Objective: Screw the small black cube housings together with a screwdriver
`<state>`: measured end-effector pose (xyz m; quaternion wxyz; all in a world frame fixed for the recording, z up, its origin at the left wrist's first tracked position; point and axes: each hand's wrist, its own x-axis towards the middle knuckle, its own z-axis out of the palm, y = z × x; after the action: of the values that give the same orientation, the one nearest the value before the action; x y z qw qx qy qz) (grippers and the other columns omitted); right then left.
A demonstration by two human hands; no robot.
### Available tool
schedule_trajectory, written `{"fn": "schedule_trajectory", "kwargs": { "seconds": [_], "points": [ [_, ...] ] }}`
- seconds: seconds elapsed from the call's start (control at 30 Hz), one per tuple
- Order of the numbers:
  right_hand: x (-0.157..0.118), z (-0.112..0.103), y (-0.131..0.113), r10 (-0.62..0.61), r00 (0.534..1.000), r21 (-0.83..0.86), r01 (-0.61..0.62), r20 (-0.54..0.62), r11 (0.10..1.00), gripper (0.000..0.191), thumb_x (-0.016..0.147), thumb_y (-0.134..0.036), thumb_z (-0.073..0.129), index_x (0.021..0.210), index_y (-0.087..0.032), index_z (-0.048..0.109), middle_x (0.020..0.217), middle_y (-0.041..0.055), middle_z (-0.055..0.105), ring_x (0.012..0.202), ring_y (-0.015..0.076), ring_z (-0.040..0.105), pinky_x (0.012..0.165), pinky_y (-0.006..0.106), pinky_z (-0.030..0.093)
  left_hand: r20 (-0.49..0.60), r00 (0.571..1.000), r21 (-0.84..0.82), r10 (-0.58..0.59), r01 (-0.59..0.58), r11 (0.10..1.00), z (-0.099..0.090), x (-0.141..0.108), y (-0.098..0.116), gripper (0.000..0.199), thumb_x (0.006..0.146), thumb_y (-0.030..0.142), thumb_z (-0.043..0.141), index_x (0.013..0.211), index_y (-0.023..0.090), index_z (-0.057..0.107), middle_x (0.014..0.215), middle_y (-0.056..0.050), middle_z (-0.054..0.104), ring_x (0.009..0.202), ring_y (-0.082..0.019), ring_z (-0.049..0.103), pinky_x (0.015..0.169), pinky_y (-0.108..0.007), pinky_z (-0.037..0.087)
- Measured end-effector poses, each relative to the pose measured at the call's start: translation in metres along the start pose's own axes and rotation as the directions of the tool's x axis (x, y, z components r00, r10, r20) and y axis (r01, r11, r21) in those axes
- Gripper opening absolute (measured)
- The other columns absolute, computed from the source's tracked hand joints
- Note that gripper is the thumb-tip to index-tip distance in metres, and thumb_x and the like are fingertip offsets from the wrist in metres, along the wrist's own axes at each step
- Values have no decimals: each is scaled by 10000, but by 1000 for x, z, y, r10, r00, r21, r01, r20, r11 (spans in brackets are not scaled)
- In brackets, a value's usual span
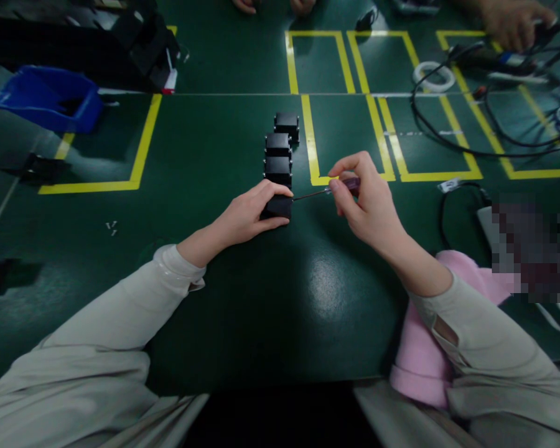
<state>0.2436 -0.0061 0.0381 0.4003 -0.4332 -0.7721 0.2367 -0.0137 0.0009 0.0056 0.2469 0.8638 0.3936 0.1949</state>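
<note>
My left hand [249,214] is closed around a small black box [279,207] lying on the green table, thumb on its near side and fingers on its far side. In my right hand [366,196] is a screwdriver [351,185] with a dark purplish handle. Its thin shaft points left, and the tip meets the right side of the box. Just beyond, three similar black boxes [278,167] stand in a line running away from me, with small shiny screws on their sides. Several loose screws [111,227] lie on the table left of my left hand.
A blue bin [51,99] stands at the far left beside black equipment [135,43]. Yellow tape [308,137] outlines areas of the table. Black cables [429,134] and a white ring [433,76] lie at the right. A pink cloth [424,354] is by my right forearm. Another person's hand [518,25] is at the upper right.
</note>
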Motion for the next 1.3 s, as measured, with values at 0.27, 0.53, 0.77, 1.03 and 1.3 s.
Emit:
{"fn": "schedule_trajectory", "kwargs": {
  "seconds": [0.27,0.53,0.77,1.03,1.3],
  "points": [
    [1,-1,-1,-4,1000,-10,4,-27,1000,152,993,-363,522,912,-237,500,650,-67,481,511,85,477,549,282,374,-7,1000,0,21,-21,1000,1,0,-2,418,952,394,649,1305,226,502,1248,-80,589,1128,-242,607,963,-373,481],
    [1,0,0,-13,999,-7,13,-30,1000,67,980,-280,494,1023,-231,507,849,-16,588,612,90,544,592,285,423,0,1000,0,4,-4,1000,0,0,-1,415,949,394,642,1302,229,501,1242,-83,590,1130,-252,608,968,-387,485],
    [2,-1,-3,2,1000,-10,-2,-13,1000,115,985,-305,514,891,-244,487,645,-60,518,523,94,505,547,282,383,-2,1000,-3,2,-2,1000,0,0,0,410,948,389,643,1300,228,504,1238,-83,590,1123,-247,609,959,-376,482],
    [2,-2,-4,21,1000,-8,-21,-15,1000,123,969,-312,536,881,-240,489,711,-42,558,571,96,543,563,286,389,-3,1000,1,4,-4,1000,0,0,-1,413,950,396,643,1302,233,502,1243,-79,590,1127,-248,607,960,-376,481],
    [2,-1,-1,31,1000,41,-30,-6,999,50,965,-264,517,999,-235,495,745,-46,547,595,92,544,591,284,414,-8,1000,-3,17,-17,1000,0,0,-1,412,950,384,650,1300,220,508,1246,-83,591,1129,-245,608,959,-370,478]
  ]
}}
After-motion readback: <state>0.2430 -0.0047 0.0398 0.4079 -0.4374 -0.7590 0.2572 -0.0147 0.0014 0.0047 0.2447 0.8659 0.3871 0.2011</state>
